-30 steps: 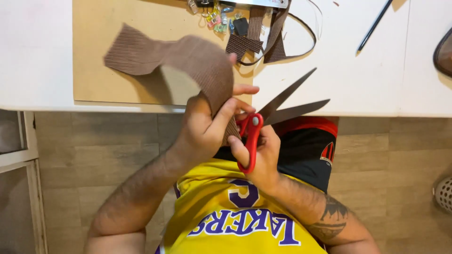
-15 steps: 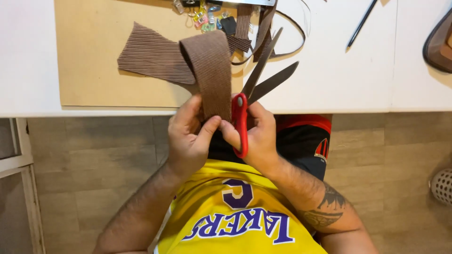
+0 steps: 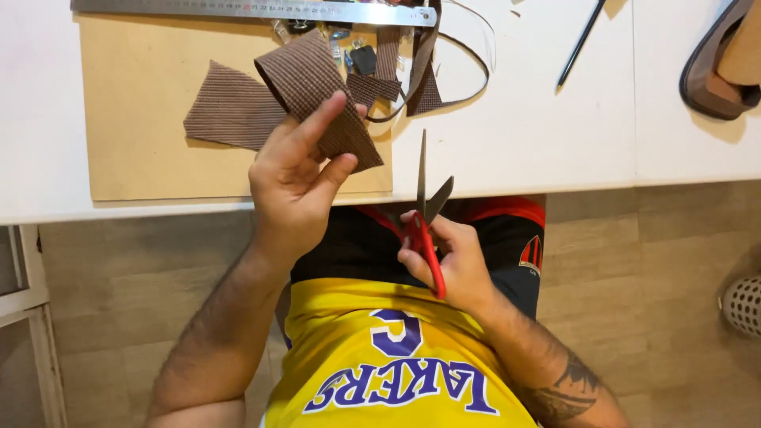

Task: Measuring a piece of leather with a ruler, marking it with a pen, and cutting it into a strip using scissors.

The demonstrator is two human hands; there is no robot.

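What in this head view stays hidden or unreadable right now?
- Head view: the left hand covers the gripped part of the brown fabric strip.
- The right hand hides the handle loops of the scissors.
- The small clips under the ruler are too small to identify.
- The picture's edge crops the brown bag.

**No packages, labels, signs or screens**

Nothing of that kind in the head view: no box, wrapper, tag, sticker, sign or display on the table (image 3: 555,143) or near either grip. Only printed marking visible is lettering and a numeral on the person's yellow shirt (image 3: 396,372), purple with white edging, below and between the two grips. That's clothing, not a label.
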